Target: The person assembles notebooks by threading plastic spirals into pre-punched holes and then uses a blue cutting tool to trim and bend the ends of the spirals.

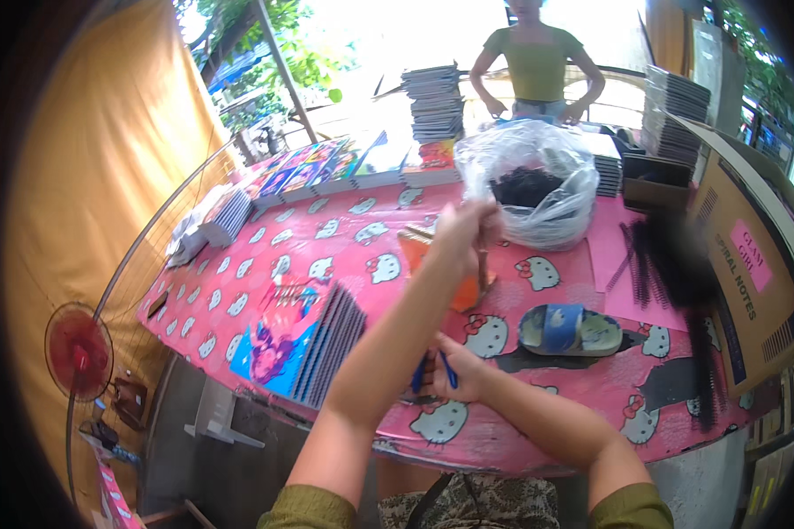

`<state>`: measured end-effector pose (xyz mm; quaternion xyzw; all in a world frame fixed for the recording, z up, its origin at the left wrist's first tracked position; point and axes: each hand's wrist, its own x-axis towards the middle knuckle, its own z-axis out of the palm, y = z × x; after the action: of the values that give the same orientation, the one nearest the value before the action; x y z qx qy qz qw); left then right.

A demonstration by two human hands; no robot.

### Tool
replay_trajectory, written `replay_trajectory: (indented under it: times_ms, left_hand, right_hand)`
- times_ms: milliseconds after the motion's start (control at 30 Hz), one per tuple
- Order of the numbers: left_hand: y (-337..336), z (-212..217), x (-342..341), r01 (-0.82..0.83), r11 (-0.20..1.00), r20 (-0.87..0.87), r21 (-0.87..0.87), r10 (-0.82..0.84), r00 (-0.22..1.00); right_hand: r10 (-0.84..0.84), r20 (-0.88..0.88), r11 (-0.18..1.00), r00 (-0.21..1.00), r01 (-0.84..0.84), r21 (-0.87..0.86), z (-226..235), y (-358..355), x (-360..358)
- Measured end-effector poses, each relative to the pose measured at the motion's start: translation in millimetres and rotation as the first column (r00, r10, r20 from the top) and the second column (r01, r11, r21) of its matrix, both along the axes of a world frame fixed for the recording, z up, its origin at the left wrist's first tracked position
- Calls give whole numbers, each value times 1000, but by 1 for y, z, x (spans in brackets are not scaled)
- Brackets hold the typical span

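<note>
My left hand (464,231) reaches over the middle of the table, against the near left side of a clear plastic bag (560,225). Its fingers are curled and blurred, so I cannot tell whether they hold anything. A mass of black coils (525,186) shows in the bag's mouth. Partly behind my left hand lies an orange-covered notebook (465,295). Closer to me, my right hand (459,370) is closed on a blue-handled tool (450,371); two handles stick out in a V and its head is hidden. Left of my forearm rests a stack of colourful notebooks (295,344).
A blue slipper (566,330) sits on the pink patterned table (344,256). Black spiral coils (679,264) lie blurred beside a large cardboard box (750,256) at right. Notebook stacks (434,104) line the far edge; a person (535,66) stands beyond. A red fan (79,351) is at left.
</note>
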<state>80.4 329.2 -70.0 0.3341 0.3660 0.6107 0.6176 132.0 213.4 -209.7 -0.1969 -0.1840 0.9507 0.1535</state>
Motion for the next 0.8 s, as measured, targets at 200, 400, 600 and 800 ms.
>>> replay_trajectory:
  times_ms: [200,400,600,800]
  left_hand:
    - [49,63,9,0,997,-666,-83,-56,744]
    - [-98,71,-50,289,943,-861,162,-8,509]
    - [-189,59,-166,119,954,-934,274,293,-203]
    - [-211,4,-196,189,981,-993,49,69,-99]
  right_hand:
    - [17,32,998,999,-19,59,12,-5,9]
    - [29,-111,994,993,-16,112,-4,-5,11]
    - [-47,186,720,982,-96,688,35,-38,5]
    - [-395,-49,-703,917,-268,659,93,-78,-19]
